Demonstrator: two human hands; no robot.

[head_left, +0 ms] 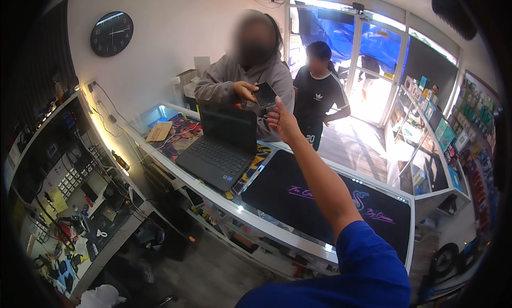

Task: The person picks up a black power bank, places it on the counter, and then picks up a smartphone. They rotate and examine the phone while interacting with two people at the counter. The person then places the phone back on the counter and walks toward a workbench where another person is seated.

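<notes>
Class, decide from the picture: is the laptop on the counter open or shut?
Open: the laptop has its dark screen raised and keyboard exposed.

Bright daylight comes through the glass door [378,97] and glares on the floor [354,150]. Dark, round edges bend straight lines.

Pink lettering [380,216] on black mat [314,217]

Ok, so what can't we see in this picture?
In the head view:
Wearer's left hand: outside the frame.
Underside of the smartphone: turned away.
Other hand of the person in the grey hoodie: out of sight, perhaps behind the laptop.
Workbench clutter: too small and dim to name.
</notes>
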